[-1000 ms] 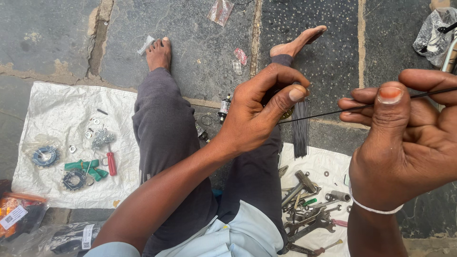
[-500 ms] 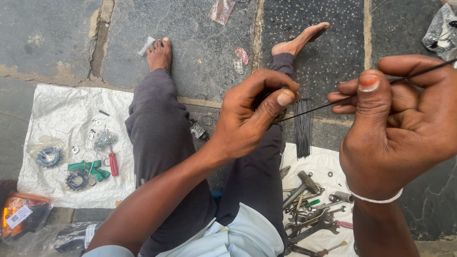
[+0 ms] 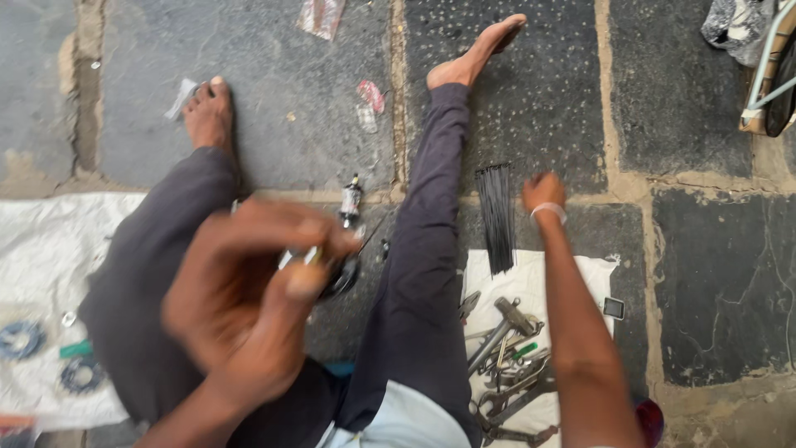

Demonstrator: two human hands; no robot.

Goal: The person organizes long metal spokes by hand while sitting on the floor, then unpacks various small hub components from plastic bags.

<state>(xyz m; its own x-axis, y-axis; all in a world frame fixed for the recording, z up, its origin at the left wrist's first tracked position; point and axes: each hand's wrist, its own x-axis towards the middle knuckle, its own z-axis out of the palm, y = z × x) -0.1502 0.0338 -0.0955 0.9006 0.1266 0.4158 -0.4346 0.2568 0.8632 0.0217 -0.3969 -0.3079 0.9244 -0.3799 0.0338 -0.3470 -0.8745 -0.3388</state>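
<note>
Person is sitting on the stone floor (image 3: 688,274), legs (image 3: 423,274) spread, bare feet fwd. Big change vs 0.5 s ago: hands were up close together w/ one thin spoke strung between them; now they're splitting apart.

Right hand (image 3: 543,192) is reaching out and down to the spoke bundle (image 3: 496,217) lying on the floor just right of the right leg, top end near the knuckles. Hand is seen from behind, fingers curled down, so can't tell if it's pinching a spoke or empty. White band on the wrist.

Left hand (image 3: 249,307) is dropping toward the lap, heavily motion-blurred. Fingers are closing around a dark round part (image 3: 342,276) w/ a light bit near the thumb; looks like a held grip, but the blur hides detail. The single spoke isn't clearly visible any more; a thin dark line near that part could be it, not sure.

Reading it: the threading bit seems paused, right hand is going for the bundle.

Rest, smaller: white cloth (image 3: 580,274) by the right arm w/ a pile of wrenches (image 3: 506,365) and a hammer. Second cloth (image 3: 33,249) at left w/ blue rings and green bits. Small hub-like part (image 3: 351,199) is standing on the floor btw the legs.
</note>
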